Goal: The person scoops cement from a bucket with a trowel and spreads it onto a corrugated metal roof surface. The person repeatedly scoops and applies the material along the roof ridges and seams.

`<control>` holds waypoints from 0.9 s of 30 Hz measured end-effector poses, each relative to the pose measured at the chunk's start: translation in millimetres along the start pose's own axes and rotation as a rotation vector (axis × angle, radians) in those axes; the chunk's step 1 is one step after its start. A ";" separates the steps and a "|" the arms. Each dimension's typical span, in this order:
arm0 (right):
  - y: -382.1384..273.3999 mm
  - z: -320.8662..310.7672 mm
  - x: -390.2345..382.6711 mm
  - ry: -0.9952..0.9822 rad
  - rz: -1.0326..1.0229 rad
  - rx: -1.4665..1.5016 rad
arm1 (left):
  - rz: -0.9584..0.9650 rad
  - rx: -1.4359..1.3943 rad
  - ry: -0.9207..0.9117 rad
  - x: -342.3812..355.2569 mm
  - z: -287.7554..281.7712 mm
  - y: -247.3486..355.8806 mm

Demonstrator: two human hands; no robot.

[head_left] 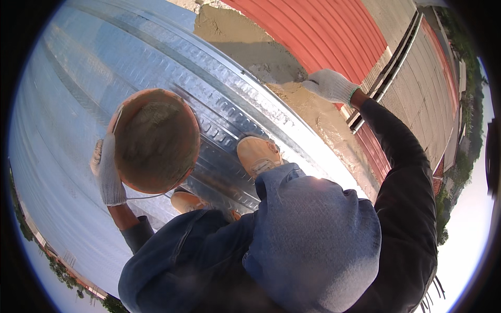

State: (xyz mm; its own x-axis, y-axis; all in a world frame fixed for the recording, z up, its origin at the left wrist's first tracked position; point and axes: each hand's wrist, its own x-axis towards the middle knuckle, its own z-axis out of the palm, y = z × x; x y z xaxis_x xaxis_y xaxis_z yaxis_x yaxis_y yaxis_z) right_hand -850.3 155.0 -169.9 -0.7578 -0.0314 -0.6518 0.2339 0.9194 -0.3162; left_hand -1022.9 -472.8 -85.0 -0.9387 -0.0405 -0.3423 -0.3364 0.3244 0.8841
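My left hand (pixel 107 169), in a whitish knit glove, grips the left side of an orange bucket (pixel 140 187). Grey-brown wet mortar (pixel 155 136) covers the inside of this bucket, and a thin wire handle hangs at its near side. At the upper right, my right hand (pixel 330 85), gloved too, is closed over a mortar-covered ledge (pixel 326 122). Whatever it may hold is hidden by the glove. A smoothed stretch of mortar (pixel 250 49) runs along the ledge, left of this hand and beyond it.
Shiny ribbed metal sheeting (pixel 78 120) lies under my shoes (pixel 258 154) and across the left. Past the ledge are a red corrugated roof (pixel 323 31) and a grey tiled roof (pixel 422 88) with a pale pipe (pixel 399 62). My bent knee (pixel 318 229) fills the lower middle.
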 end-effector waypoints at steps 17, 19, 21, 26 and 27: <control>113.2 145.5 -185.0 -0.026 0.163 0.070 | 0.020 0.067 -0.062 23.1 -39.8 -19.9; 123.9 159.4 -210.5 -0.073 0.239 0.074 | -0.027 0.050 -0.021 11.6 -16.1 -5.5; 132.6 173.9 -232.9 -0.044 0.221 0.070 | -0.006 0.067 -0.008 10.5 -21.7 -3.8; 126.4 200.4 -304.4 -0.086 0.505 0.093 | -0.052 0.109 0.010 4.8 -27.5 3.9; 118.3 206.0 -324.2 -0.038 0.540 0.116 | -0.048 0.146 0.003 -1.6 -20.6 10.0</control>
State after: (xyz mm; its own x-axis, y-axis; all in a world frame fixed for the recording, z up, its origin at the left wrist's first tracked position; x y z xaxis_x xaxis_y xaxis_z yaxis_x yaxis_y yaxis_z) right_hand -451.5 193.1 -138.0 -0.4896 0.4166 -0.7660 0.6504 0.7596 -0.0026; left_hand -1026.3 -489.0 -69.1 -0.9220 -0.0625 -0.3821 -0.3670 0.4558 0.8109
